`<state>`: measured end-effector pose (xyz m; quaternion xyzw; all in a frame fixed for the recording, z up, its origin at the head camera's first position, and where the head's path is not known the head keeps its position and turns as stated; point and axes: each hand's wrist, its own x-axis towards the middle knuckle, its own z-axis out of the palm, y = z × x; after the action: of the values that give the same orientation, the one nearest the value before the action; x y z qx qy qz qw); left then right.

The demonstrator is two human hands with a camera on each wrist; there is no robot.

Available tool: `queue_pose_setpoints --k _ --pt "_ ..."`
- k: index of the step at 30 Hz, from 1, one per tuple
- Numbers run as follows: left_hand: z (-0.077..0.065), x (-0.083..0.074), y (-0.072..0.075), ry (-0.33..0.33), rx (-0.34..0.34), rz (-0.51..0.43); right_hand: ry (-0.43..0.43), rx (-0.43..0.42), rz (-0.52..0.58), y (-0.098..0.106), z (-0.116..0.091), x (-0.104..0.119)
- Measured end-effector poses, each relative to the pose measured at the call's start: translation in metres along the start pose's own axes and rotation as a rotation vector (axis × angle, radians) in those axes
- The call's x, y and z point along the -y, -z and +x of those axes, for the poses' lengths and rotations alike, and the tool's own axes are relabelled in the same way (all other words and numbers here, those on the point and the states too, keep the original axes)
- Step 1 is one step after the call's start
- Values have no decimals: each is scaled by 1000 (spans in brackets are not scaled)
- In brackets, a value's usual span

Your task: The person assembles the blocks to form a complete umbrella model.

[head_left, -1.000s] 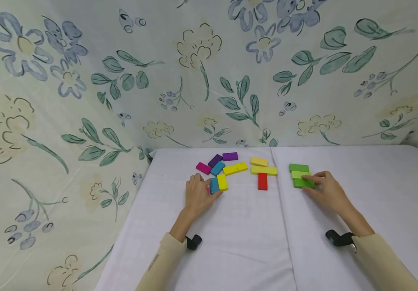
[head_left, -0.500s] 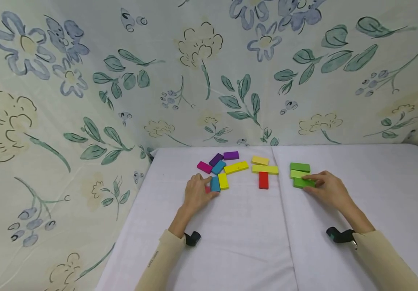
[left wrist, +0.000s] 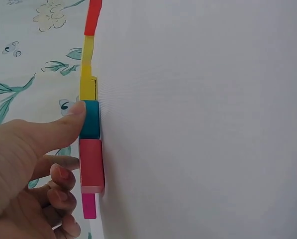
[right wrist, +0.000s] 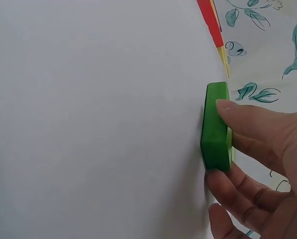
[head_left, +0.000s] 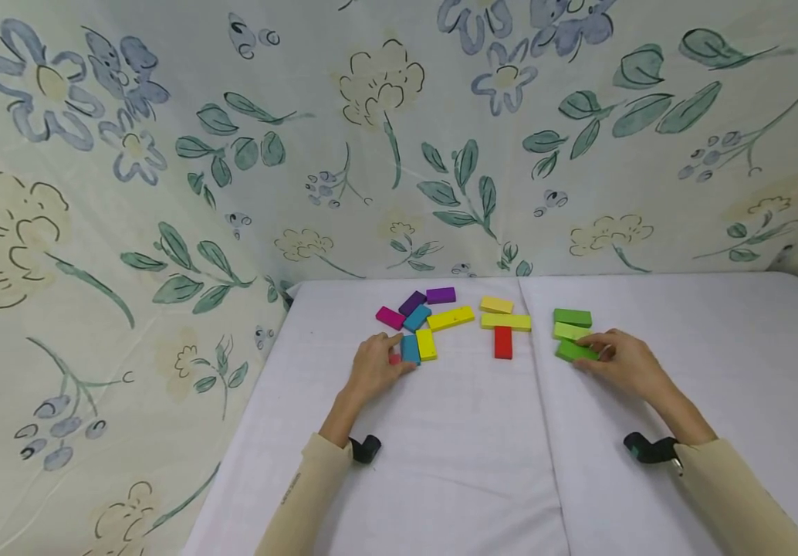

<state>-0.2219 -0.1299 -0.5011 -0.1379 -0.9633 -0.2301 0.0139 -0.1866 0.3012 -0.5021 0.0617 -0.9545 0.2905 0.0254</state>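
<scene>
My left hand (head_left: 373, 366) pinches a blue block (head_left: 410, 350) between thumb and index finger, the thumb on its near end. Against the blue block's right side lies a yellow block (head_left: 427, 344); on its left a pinkish-red block (left wrist: 91, 164) is partly covered by the hand in the head view. My right hand (head_left: 625, 361) grips a dark green block (right wrist: 217, 127), thumb on its near side and other fingers at its right end and behind. Just beyond it lie a light green block (head_left: 569, 331) and another green block (head_left: 573, 317).
Behind my left hand are magenta (head_left: 390, 317), second blue (head_left: 417, 318), dark purple (head_left: 412, 303), purple (head_left: 441, 295) and long yellow (head_left: 451, 318) blocks. Between the hands, a red block (head_left: 503, 343) touches a yellow block (head_left: 505, 321), with a pale yellow block (head_left: 496, 305) behind. A floral cloth (head_left: 399, 154) hangs behind.
The dark green block has shifted slightly left and turned a little in my right hand. My left hand's thumb has drawn back left, off the yellow block's near end; the other blocks look unmoved.
</scene>
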Motion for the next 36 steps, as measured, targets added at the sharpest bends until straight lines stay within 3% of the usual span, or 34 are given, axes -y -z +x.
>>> queue_pose_setpoints --k 17,26,36 --pt "0 8 3 25 43 -121 10 51 -21 -6 -2 20" --pt "-8 7 1 21 72 -187 60 -10 81 -17 -4 25" --pt "-8 9 1 3 112 -229 76 47 122 -27 -4 25"
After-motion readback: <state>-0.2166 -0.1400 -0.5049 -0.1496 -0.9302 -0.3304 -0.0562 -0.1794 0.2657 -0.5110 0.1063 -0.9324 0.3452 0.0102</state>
